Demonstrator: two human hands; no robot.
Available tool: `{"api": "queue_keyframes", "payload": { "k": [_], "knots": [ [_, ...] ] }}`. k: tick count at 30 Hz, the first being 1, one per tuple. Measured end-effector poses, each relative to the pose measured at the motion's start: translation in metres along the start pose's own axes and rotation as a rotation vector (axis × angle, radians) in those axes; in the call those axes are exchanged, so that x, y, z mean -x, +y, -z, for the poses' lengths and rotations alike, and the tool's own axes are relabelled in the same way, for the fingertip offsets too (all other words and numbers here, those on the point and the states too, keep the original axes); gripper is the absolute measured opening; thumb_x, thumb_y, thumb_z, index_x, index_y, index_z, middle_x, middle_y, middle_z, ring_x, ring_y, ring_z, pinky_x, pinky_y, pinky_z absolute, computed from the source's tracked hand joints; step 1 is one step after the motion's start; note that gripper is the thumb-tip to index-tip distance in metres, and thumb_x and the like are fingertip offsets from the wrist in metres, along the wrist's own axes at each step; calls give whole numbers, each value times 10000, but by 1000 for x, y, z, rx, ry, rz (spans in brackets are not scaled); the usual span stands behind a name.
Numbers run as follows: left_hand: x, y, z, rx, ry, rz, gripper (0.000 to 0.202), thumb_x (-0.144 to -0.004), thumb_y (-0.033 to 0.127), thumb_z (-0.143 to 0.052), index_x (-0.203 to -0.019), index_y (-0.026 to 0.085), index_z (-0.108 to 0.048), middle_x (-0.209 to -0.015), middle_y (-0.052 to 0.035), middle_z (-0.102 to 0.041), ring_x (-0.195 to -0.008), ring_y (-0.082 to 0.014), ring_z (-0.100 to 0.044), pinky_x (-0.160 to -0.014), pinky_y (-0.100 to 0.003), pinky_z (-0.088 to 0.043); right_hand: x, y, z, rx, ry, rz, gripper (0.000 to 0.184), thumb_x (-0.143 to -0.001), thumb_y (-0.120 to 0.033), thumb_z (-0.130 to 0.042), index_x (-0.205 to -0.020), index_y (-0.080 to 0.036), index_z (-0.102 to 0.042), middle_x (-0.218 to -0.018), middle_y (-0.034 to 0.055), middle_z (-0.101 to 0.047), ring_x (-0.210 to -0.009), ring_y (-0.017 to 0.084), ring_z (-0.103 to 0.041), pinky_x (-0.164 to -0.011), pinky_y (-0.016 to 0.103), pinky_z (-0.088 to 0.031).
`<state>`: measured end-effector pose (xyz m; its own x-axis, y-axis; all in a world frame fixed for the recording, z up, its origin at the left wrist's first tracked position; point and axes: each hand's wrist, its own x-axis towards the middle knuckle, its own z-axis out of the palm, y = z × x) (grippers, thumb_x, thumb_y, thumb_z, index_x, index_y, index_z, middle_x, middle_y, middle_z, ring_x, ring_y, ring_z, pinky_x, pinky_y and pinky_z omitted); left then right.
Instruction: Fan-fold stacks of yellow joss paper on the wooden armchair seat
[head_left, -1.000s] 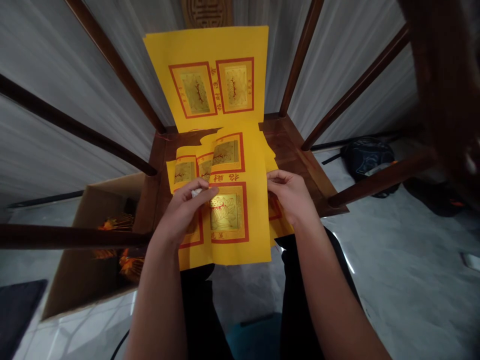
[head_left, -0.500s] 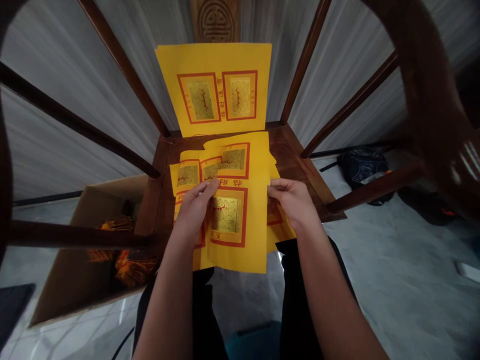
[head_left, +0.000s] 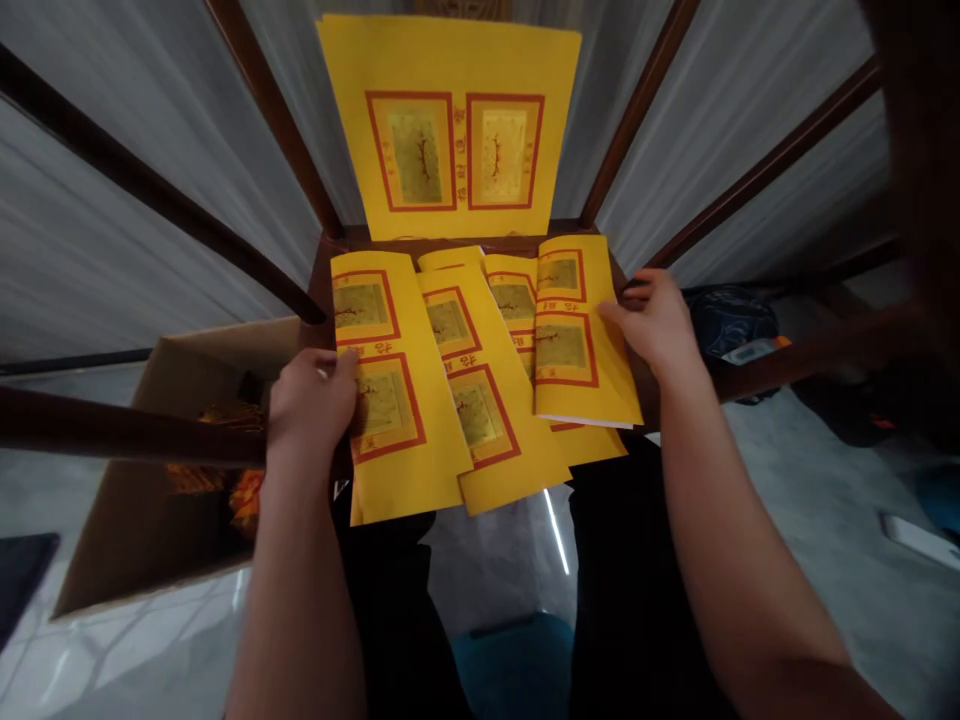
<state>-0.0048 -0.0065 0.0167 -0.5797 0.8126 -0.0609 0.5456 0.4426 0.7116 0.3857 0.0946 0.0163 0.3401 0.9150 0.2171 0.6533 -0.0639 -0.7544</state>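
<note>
Several yellow joss papers with red frames and gold panels lie folded and overlapping on the wooden seat. At the left, my left hand (head_left: pixel 311 410) is closed, its thumb and finger at the left edge of a folded joss paper (head_left: pixel 409 400). A second folded joss paper (head_left: pixel 514 430) lies fanned out in the middle. On the right, another folded joss paper (head_left: pixel 577 340) rests over the others, its lower edge showing white. My right hand (head_left: pixel 654 318) has its thumb against that paper's right edge, its fingers apart beside it. A flat yellow sheet (head_left: pixel 461 60) stands upright at the back.
Dark wooden rods (head_left: pixel 274 120) rise around the chair seat. An open cardboard box (head_left: pixel 135 510) with orange-and-gold paper bundles (head_left: pixel 229 430) stands on the floor at the left. A black bag (head_left: pixel 731 320) sits at the right. Something teal (head_left: pixel 517 660) is below, between the legs.
My hands have moved apart, and the folded joss papers are now spread across the seat instead of gathered in the middle. The view has tilted down, and the upright sheet appears higher.
</note>
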Motion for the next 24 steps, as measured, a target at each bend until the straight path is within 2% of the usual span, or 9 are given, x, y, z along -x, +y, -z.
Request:
{"api": "queue_keyframes", "payload": {
  "k": [2, 5, 7, 9, 11, 15, 19, 21, 24],
  "knots": [
    [3, 4, -2, -72, 28, -27, 329, -815, 462, -777, -1021, 243, -644, -915, -104, -681, -984, -400, -656, -875, -498, -473, 15, -18, -9, 134, 57, 144, 478, -825, -421, -837, -1218, -218, -659, -1276, 176, -659, -1285, 395, -558, -1095, 607, -403],
    [11, 19, -13, -84, 57, -199, 400, -840, 299, -724, -1215, 230, -602, -1055, -122, -664, -1094, -405, -641, -967, -516, -472, 53, -52, -33, 94, -210, 220, 436, -816, -566, -833, -1071, -245, -683, -1110, 129, -695, -1244, 407, -569, -1123, 653, -330],
    [21, 30, -26, -52, -21, -304, 333, -874, 294, -690, -1197, 243, -629, -1046, -103, -644, -1033, -356, -648, -963, -483, -479, 74, -67, -50, 42, -331, 181, 528, -718, -584, -903, -1052, -249, -669, -981, 105, -701, -1224, 430, -575, -1119, 664, -324],
    [33, 38, -42, -11, -164, -325, 310, -875, 359, -723, -1162, 266, -651, -1001, -83, -626, -937, -321, -646, -920, -460, -489, 85, -72, -63, -20, -365, 119, 543, -667, -530, -948, -1031, -246, -662, -913, 96, -698, -1219, 434, -585, -1102, 637, -357],
    [44, 42, -55, -17, -238, -302, 361, -872, 410, -747, -1192, 278, -647, -1026, -97, -618, -945, -336, -638, -903, -474, -486, 87, -69, -70, -127, -388, 58, 468, -668, -448, -954, -984, -252, -670, -893, 87, -709, -1172, 401, -622, -1043, 567, -434],
    [50, 40, -63, -5, -264, -277, 460, -876, 498, -755, -1259, 284, -618, -1140, -144, -621, -1053, -396, -623, -929, -522, -472, 80, -63, -65, -350, -557, -30, 274, -728, -425, -897, -807, -250, -702, -885, 64, -750, -938, 302, -694, -827, 435, -530],
    [38, 33, -55, 68, -243, -242, 380, -909, 513, -713, -1199, 277, -642, -1098, -122, -637, -1014, -358, -630, -951, -498, -463, 73, -68, -47, -605, -700, -168, 303, -742, -497, -889, -798, -245, -730, -869, 37, -763, -773, 234, -696, -699, 381, -549],
    [32, 32, -49, 69, -263, -183, 361, -942, 547, -653, -1172, 269, -658, -1064, -114, -651, -994, -346, -640, -940, -490, -462, 69, -70, -38, -725, -691, -258, 312, -728, -482, -912, -843, -252, -735, -879, 29, -771, -764, 227, -713, -695, 377, -575],
    [30, 36, -41, 148, -285, -117, 420, -960, 637, -589, -1070, 251, -713, -1056, -114, -685, -1072, -349, -646, -944, -463, -475, 62, -69, -30, -798, -582, -305, 316, -730, -462, -920, -878, -256, -732, -958, 42, -793, -874, 258, -757, -750, 393, -620]
  ]
}}
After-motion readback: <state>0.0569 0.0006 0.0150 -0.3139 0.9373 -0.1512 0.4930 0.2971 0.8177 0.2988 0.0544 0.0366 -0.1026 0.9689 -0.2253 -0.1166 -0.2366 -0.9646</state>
